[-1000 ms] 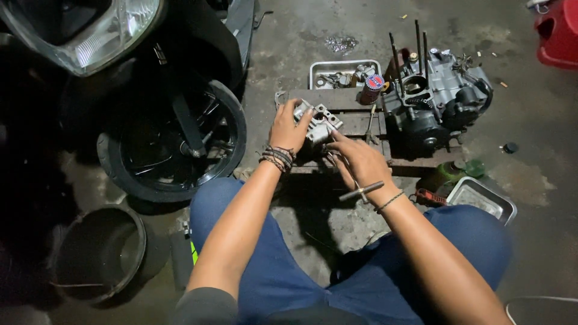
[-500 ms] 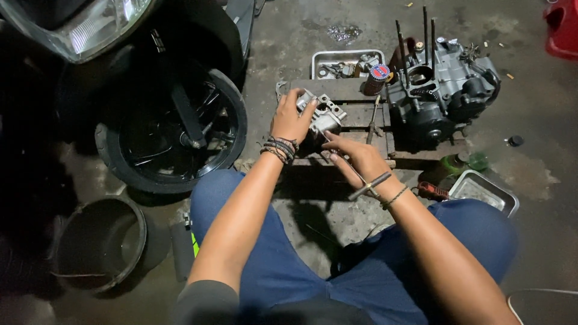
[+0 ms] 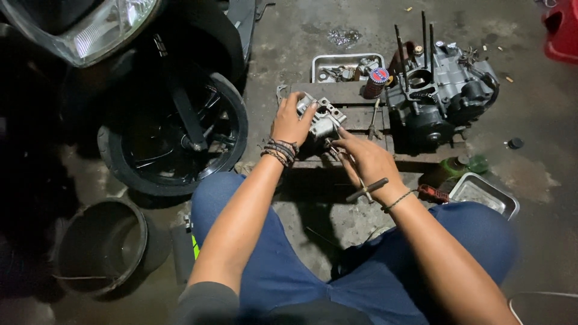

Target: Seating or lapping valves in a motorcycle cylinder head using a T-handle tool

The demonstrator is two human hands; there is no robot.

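While the cylinder head point(image 3: 320, 119) is steadied on the wooden pallet point(image 3: 361, 117) by the left hand point(image 3: 291, 120), fingers clasped around it, a T-handle wrench point(image 3: 356, 180) gripped in the right hand point(image 3: 368, 164) is applied to it, so a fastener-turning step is judged underway, calling for a firm twist.

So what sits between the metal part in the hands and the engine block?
In the head view, a slim tool lies on the wooden pallet between metal part and engine block.

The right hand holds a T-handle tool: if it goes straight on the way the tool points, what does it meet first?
Probably the metal engine part that the left hand steadies. The right hand aims its T-handle tool up-left at it; the tip looks already at it, though depth is unclear.
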